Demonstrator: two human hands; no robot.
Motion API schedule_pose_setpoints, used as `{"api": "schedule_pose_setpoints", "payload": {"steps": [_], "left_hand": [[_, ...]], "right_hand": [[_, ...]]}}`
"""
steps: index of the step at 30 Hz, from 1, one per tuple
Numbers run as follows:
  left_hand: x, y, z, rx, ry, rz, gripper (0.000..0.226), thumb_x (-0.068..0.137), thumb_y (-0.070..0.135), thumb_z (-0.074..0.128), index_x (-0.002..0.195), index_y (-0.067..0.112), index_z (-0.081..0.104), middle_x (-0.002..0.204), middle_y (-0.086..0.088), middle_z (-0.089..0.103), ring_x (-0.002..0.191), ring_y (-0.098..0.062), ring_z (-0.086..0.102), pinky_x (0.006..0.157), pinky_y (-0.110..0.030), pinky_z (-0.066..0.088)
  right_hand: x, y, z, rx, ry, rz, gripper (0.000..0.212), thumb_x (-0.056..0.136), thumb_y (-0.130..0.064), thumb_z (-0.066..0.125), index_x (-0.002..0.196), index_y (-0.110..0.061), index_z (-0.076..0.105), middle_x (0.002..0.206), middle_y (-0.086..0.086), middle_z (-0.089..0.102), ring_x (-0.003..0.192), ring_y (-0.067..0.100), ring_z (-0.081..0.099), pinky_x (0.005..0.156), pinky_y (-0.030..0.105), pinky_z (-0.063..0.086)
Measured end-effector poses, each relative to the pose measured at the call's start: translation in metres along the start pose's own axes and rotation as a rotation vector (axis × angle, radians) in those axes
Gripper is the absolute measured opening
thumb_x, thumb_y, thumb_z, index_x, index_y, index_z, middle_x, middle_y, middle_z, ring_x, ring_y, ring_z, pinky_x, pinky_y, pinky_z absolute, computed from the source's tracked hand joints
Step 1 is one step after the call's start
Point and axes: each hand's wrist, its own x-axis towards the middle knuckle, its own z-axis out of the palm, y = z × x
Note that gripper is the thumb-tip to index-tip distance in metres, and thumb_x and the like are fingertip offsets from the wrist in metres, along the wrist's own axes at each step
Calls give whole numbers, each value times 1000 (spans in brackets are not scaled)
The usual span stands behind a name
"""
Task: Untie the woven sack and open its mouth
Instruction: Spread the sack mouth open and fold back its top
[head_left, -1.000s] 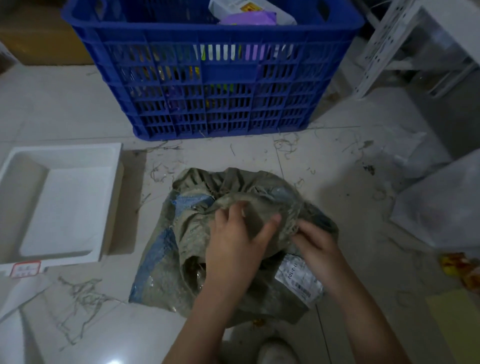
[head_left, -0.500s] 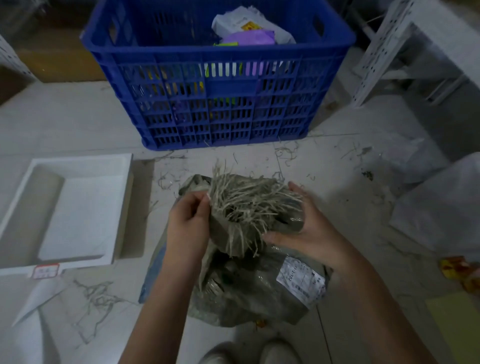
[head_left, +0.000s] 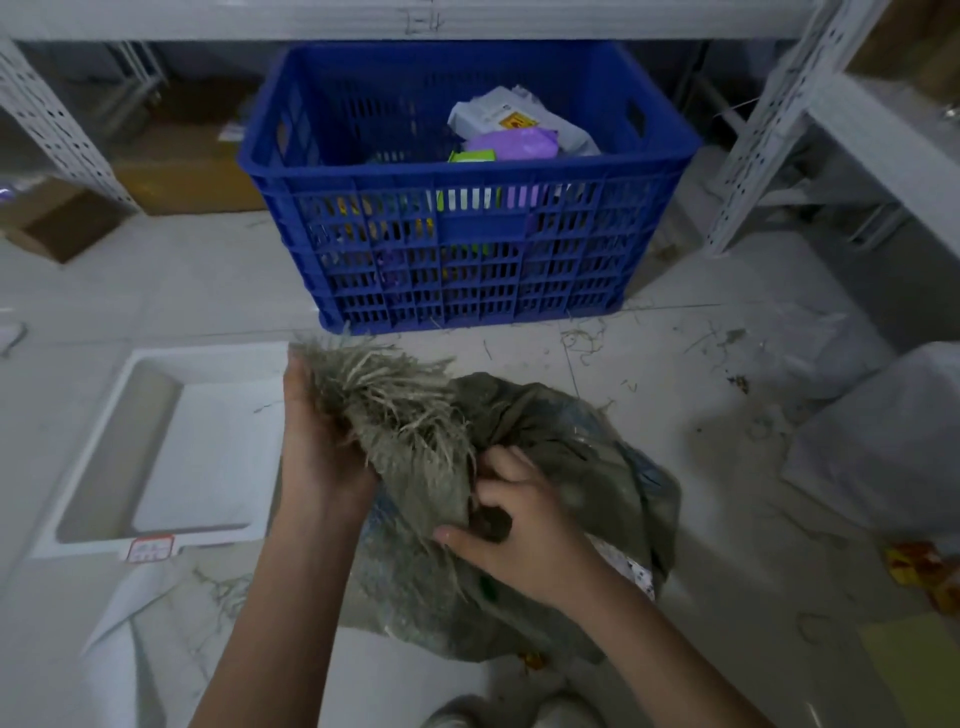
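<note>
A grey-green woven sack (head_left: 561, 457) with blue patches lies on the tiled floor in front of me. Its frayed mouth edge (head_left: 384, 395) sticks up in pale loose threads. My left hand (head_left: 317, 457) grips the left side of that frayed edge and holds it up. My right hand (head_left: 519, 525) pinches a fold of the sack fabric lower down, just right of the fringe, fingers curled into the cloth. Whether a tie is still on the sack is hidden by the folds.
A blue slatted crate (head_left: 467, 244) holding packets stands beyond the sack. A white tray (head_left: 171, 452) lies at the left. White shelving legs (head_left: 769, 130) rise at the right, a pale bag (head_left: 893, 447) sits at right. Loose threads litter the floor.
The frayed mouth edge was pulled up out of the bunched sack. My left hand shifted left and higher with it; my right hand moved down onto a lower fold. The view tilted up.
</note>
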Motion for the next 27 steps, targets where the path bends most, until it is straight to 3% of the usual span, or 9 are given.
{"api": "schedule_pose_setpoints", "payload": {"steps": [5,8,12,14,16,18,20,22,27], "left_hand": [[4,20,-10,344,196,228,17,81,20,69,86,4,65,67,-5,72,57,-16,69,57,-24,56],[0,31,-28,637,358,309,42,79,18,72,108,-7,55,93,-23,69,67,-29,66,56,-31,58],[-29,40,-43,1875,531,237,45,88,22,60,126,1,45,113,-31,58,101,-46,58,86,-50,48],[-38,38,-21,2131,427,500,42,89,24,55,127,5,51,122,-27,53,109,-43,53,91,-50,46],[-31,22,7,2042,25,634,55,87,42,56,136,18,46,139,-14,46,123,-33,47,103,-46,40],[-19,-10,25,2263,-426,384,78,79,62,54,144,26,31,149,-9,35,136,-28,33,113,-46,28],[-10,-44,15,2506,-576,17,90,77,67,52,149,27,13,154,-12,23,141,-34,22,114,-54,21],[-8,-63,-10,2542,-490,-157,92,78,69,47,150,26,8,151,-14,26,137,-38,29,109,-57,29],[-14,-81,-58,2513,-316,-197,81,84,64,43,145,15,21,136,-15,49,118,-30,54,94,-41,46]], "right_hand": [[-28,-9,-12,-88,129,-237,42,82,-23,64,71,-25,24,69,-8,28,62,12,33,55,26,31],[-31,0,-24,-285,182,-306,42,73,-6,69,71,-20,29,67,-2,39,60,11,34,56,20,30],[-35,4,-41,-436,140,-454,23,78,-1,55,75,-16,38,74,0,46,63,16,42,56,26,41],[-38,6,-38,-524,103,-534,24,77,0,57,76,-16,39,68,4,51,63,17,42,56,28,42],[-42,10,-31,-584,77,-572,28,76,0,64,77,-16,41,66,4,51,64,17,42,57,28,43],[-48,16,-27,-625,63,-579,28,77,-2,65,76,-16,42,65,4,51,61,18,43,57,29,42],[-55,22,-29,-640,65,-588,22,81,-2,62,74,-15,45,64,5,51,61,19,43,58,28,41],[-63,32,-34,-651,80,-589,20,87,-3,52,71,-14,47,63,5,50,62,19,40,61,27,38],[-87,57,-42,-684,102,-541,23,89,-3,46,67,-11,50,60,6,51,64,19,38,65,28,38]]}}
